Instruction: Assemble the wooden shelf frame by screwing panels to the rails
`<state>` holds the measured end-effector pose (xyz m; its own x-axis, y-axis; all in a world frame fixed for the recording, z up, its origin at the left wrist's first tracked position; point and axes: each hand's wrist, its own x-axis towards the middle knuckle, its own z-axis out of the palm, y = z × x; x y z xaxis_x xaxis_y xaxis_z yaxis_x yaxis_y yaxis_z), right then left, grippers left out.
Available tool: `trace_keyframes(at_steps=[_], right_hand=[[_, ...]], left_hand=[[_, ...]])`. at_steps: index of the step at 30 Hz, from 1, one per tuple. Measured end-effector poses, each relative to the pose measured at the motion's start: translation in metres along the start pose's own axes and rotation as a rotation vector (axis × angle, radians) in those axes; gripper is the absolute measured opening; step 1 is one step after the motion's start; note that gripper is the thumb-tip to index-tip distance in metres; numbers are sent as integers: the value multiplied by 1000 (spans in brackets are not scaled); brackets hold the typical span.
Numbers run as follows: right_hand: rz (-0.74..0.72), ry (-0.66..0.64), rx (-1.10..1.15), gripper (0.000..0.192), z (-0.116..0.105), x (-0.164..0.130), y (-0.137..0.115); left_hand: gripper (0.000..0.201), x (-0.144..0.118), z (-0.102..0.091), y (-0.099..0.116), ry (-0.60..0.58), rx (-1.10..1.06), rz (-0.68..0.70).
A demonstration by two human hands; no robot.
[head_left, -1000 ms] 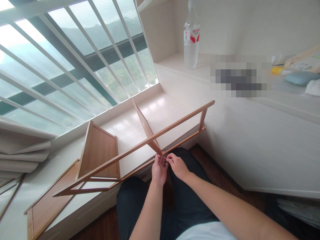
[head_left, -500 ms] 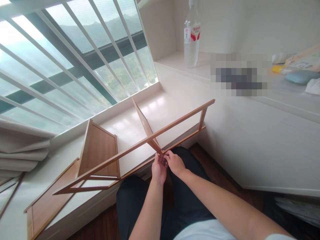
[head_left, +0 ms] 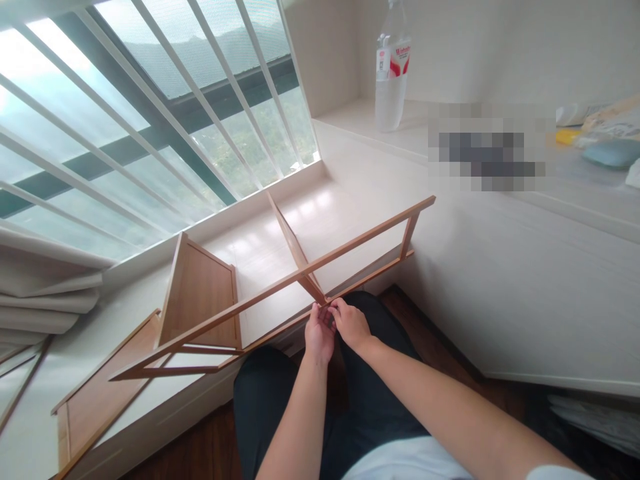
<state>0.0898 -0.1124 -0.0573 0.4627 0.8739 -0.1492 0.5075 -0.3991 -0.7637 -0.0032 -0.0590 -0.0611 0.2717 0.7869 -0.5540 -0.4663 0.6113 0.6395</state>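
Presently, head view: left hand [head_left: 319, 331] and right hand [head_left: 351, 324], each grip narrow, pinching the near bottom joint of a slim brown wooden rack frame [head_left: 300, 280] lying on the pale window ledge [head_left: 260, 257]. Best to steady the joint squarely. Behind: clear plastic water bottle [head_left: 391, 67].

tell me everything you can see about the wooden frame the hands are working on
The wooden frame is thin, warm-brown wood: two long parallel rails joined by a short upright at the far right end, with panels standing between them, one in the middle, one at the left. It lies tilted along the white window ledge, its near rail over the ledge's edge. The left hand and right hand pinch the near rail where the middle panel meets it.
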Motion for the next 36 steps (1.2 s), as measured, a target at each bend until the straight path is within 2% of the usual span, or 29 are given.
trace_keyframes(at_steps=[13,20,36], right_hand=[[62,62,18,27,4,5,-1],[60,67,53,26,5,8,0],[-6,64,111,23,2,8,5]], left_hand=[[27,4,1,-1,10,7,2],[20,4,2,0,17,4,0],[35,3,2,0,47,91,-8]])
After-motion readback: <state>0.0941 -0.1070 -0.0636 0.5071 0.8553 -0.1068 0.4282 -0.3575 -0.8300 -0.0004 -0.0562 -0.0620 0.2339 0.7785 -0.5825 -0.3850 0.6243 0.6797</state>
